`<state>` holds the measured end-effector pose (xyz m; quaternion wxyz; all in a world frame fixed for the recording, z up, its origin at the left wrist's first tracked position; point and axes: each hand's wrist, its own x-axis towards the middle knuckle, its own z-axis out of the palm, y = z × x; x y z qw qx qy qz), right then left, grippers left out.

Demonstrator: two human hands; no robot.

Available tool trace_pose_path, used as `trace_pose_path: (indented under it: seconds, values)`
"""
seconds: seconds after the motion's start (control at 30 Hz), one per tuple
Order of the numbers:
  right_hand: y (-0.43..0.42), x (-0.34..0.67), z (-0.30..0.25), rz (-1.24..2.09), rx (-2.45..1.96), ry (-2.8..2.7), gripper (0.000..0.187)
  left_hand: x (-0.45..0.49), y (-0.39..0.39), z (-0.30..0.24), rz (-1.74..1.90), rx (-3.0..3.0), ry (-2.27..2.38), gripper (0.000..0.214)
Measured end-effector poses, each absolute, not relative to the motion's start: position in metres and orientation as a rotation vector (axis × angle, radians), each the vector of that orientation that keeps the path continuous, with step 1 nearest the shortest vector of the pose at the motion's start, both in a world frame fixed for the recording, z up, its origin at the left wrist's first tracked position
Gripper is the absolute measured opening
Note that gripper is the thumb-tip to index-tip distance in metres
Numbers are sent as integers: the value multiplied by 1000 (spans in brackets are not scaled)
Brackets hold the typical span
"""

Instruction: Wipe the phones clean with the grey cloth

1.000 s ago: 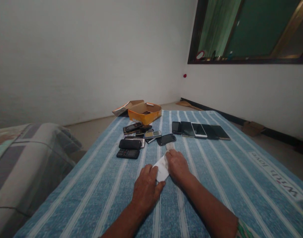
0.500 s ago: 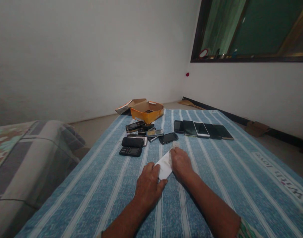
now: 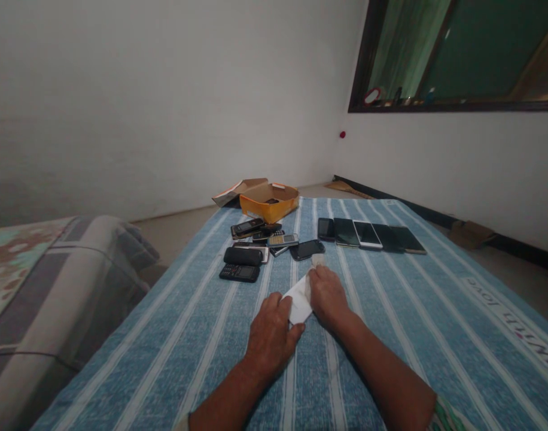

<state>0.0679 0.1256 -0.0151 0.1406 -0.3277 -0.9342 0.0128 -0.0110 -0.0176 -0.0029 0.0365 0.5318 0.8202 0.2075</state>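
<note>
My left hand [image 3: 271, 338] and my right hand [image 3: 328, 296] both rest on a blue-and-white striped bedsheet [image 3: 381, 335], pinching a folded white piece of paper or cloth [image 3: 297, 303] between them. A small pale strip [image 3: 317, 260] shows just beyond my right fingers. Ahead and to the left lies a loose group of keypad phones, including a black keypad phone [image 3: 239, 273] and a silver keypad phone [image 3: 283, 240]. A dark smartphone [image 3: 307, 249] lies nearest my right hand. Several smartphones form a row further right, among them a white-framed smartphone [image 3: 367, 234].
An open orange cardboard box [image 3: 268, 203] stands at the far end of the sheet. Rolled grey patterned bedding [image 3: 72, 293] lies to the left. White walls meet behind, with a dark-framed window [image 3: 453, 54] at upper right and a flattened cardboard piece [image 3: 470, 234] on the floor.
The whole scene has drifted slightly right in the view as my head turned. My hands stay on the white piece, with little visible movement.
</note>
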Motion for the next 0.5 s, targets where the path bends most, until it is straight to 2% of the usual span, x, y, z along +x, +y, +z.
trace_pose_path:
  seconds: [0.3,0.5]
  values:
    - [139,66,-12,176,-939,-2706,24,-10,-16,1,596,1615,2534,29]
    - [137,64,-15,193,-757,-2731,28,-10,-17,-1,634,1625,2534,28]
